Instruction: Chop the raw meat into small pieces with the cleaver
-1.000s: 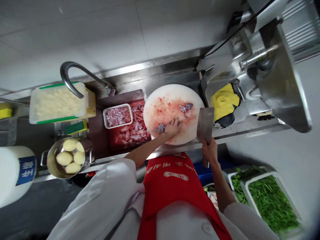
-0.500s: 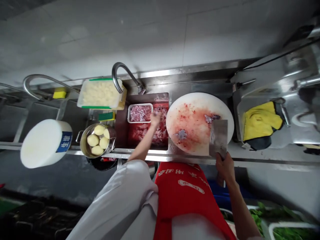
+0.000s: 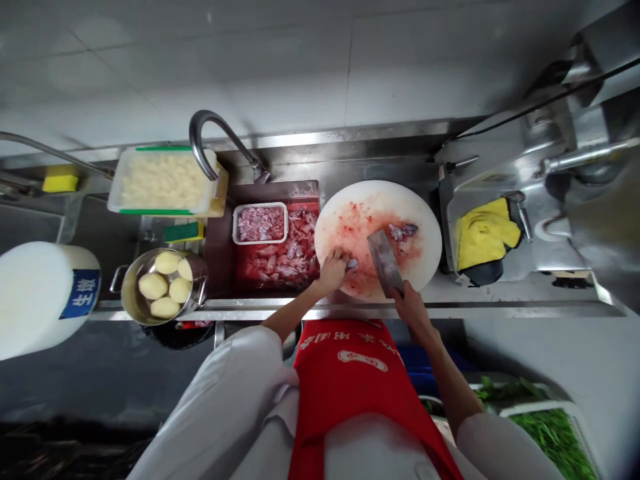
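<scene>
My right hand [image 3: 411,305] is wrapped round the handle of a cleaver [image 3: 384,259], its broad blade lying over the round white chopping board [image 3: 345,200]. At the board's left side, my left hand [image 3: 334,269] has its fingers curled onto a small greyish piece of meat [image 3: 353,265]; part of the piece is under the fingertips. Dark meat scraps [image 3: 403,231] lie right of the blade. Red smears cover the board's middle. Left of it, a sink holds raw meat pieces [image 3: 280,263] in reddish liquid, with a white basket [image 3: 234,230] of chopped meat.
A pot [image 3: 131,293] of peeled potatoes and a lidded tub [image 3: 117,190] stand left of the sink, under a curved faucet [image 3: 196,137]. A white block [image 3: 35,293] is at far left. Yellow gloves [image 3: 483,233] lie at right. Greens [image 3: 555,440] sit below right.
My left hand has moved from the meat in the sink to the small piece on the board. My right hand has brought the cleaver leftward, and its blade has tilted left.
</scene>
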A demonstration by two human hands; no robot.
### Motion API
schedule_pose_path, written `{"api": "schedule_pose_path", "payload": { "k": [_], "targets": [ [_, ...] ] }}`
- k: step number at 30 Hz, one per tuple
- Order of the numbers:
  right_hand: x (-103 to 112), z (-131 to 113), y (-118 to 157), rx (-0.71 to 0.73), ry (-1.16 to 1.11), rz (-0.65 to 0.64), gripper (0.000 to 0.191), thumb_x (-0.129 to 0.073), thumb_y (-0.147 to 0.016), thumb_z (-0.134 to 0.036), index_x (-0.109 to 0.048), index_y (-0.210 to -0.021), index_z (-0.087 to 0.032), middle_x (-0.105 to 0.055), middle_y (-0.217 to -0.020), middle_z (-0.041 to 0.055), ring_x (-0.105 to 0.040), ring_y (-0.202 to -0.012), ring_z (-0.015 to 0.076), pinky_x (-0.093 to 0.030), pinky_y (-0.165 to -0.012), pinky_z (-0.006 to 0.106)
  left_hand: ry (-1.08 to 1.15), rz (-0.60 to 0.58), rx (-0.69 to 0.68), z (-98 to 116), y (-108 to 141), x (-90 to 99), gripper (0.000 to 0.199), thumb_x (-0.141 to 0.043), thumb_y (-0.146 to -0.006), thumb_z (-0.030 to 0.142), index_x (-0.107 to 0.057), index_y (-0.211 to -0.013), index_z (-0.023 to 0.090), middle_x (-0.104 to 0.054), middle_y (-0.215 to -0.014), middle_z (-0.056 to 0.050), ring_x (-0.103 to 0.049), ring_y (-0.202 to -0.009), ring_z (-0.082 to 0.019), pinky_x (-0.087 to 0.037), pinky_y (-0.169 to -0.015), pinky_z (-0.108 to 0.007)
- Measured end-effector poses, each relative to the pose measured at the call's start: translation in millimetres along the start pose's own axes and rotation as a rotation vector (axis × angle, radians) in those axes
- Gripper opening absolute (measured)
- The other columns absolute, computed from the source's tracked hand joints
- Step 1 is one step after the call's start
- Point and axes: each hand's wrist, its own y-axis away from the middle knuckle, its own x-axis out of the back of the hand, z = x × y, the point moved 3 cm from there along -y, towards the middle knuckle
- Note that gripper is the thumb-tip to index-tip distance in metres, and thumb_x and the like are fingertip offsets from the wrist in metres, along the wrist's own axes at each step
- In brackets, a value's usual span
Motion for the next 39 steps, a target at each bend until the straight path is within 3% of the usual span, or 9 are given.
{"api": "schedule_pose_path", "payload": {
  "k": [2, 5, 9, 19, 25, 28, 31, 35, 39],
  "targets": [
    [0, 4, -2, 0.012, -0.026, 0.007, 0.020, -0.047, -0.097, -0.034, -0.057, -0.105, -0.018, -0.069, -0.082, 0.0095, -0.063, -0.077, 0.0235, -0.033, -0.063, 0.028, 0.037, -0.037, 0.021, 15, 0, -17.3, 0.007, -0.064, -0.087, 0.023, -0.061, -0.089, 0.017, -0.065, -0.104, -0.011, -0.058, -0.102, -0.026, -0.050, -0.091, -0.038],
    [3, 12, -2, 0.024, -0.053, 0.012, 0.020, -0.048, -0.097, -0.034, -0.058, -0.105, -0.019, -0.068, -0.081, 0.0080, -0.063, -0.076, 0.0232, -0.033, -0.063, 0.028, 0.318, -0.094, 0.037, 22, -14, -20.9, 0.014, -0.056, -0.090, 0.022, -0.050, -0.078, 0.019, -0.058, -0.078, -0.001, -0.055, -0.074, -0.016, -0.048, -0.072, -0.028],
    [13, 26, -3, 0.013, -0.016, 0.027, 0.024, -0.046, -0.099, -0.035, -0.058, -0.110, -0.018, -0.064, -0.076, 0.0055, -0.061, -0.072, 0.0223, -0.029, -0.062, 0.028, 0.570, 0.097, 0.045, 29, -34, -11.3, 0.019, -0.056, -0.094, 0.032, -0.044, -0.084, 0.021, -0.052, -0.075, 0.003, -0.052, -0.069, -0.012, -0.044, -0.068, -0.022],
    [20, 43, -9, 0.020, 0.004, 0.037, 0.021, -0.048, -0.100, -0.031, -0.057, -0.109, -0.015, -0.067, -0.080, 0.0082, -0.061, -0.073, 0.0220, -0.031, -0.064, 0.029, -0.087, 0.035, 0.427, 17, -17, -14.8, 0.041, -0.070, -0.090, 0.040, -0.056, -0.123, 0.021, -0.073, -0.097, -0.011, -0.070, -0.093, -0.025, -0.048, -0.078, -0.030],
    [29, 31, 0, 0.010, 0.100, -0.005, 0.025, -0.043, -0.103, -0.029, -0.055, -0.117, -0.012, -0.070, -0.086, 0.0120, -0.064, -0.077, 0.0228, -0.032, -0.065, 0.028, -0.122, 0.098, 0.566, 13, -4, -4.3, 0.046, -0.069, -0.087, 0.058, -0.064, -0.110, 0.018, -0.073, -0.093, -0.014, -0.070, -0.093, -0.028, -0.050, -0.080, -0.032],
    [29, 5, 13, -0.014, 0.148, -0.027, 0.030, -0.035, -0.105, -0.027, -0.051, -0.124, -0.010, -0.071, -0.089, 0.0136, -0.067, -0.079, 0.0232, -0.035, -0.067, 0.029, 0.006, 0.235, 0.451, 3, 15, -1.3, 0.040, -0.067, -0.091, 0.054, -0.068, -0.108, 0.018, -0.069, -0.101, -0.012, -0.069, -0.093, -0.024, -0.052, -0.084, -0.032],
    [16, -35, 23, 0.048, 0.149, -0.102, 0.033, -0.032, -0.106, -0.027, -0.049, -0.129, -0.010, -0.072, -0.094, 0.0155, -0.070, -0.087, 0.0245, -0.040, -0.072, 0.029, 0.152, 0.367, 0.156, -6, 35, -3.7, 0.034, -0.075, -0.088, 0.039, -0.068, -0.113, 0.018, -0.064, -0.113, -0.011, -0.065, -0.102, -0.022, -0.052, -0.092, -0.034],
    [-9, -72, 22, 0.083, 0.175, -0.188, 0.038, -0.037, -0.103, -0.021, -0.046, -0.137, -0.008, -0.072, -0.109, 0.0185, -0.070, -0.101, 0.0255, -0.045, -0.081, 0.030, 0.254, 0.234, -0.069, -21, 47, -16.1, 0.014, -0.070, -0.092, 0.031, -0.072, -0.095, 0.017, -0.065, -0.099, -0.008, -0.065, -0.092, -0.020, -0.055, -0.085, -0.032],
    [-13, -75, 20, -0.016, 0.227, -0.190, 0.035, -0.031, -0.105, -0.022, -0.051, -0.130, -0.009, -0.072, -0.109, 0.0186, -0.071, -0.101, 0.0262, -0.046, -0.081, 0.031, 0.297, 0.193, -0.182, -30, 53, -20.1, 0.018, -0.060, -0.098, 0.026, -0.074, -0.107, 0.017, -0.068, -0.101, -0.009, -0.067, -0.094, -0.020, -0.056, -0.086, -0.032]
  ]
}}
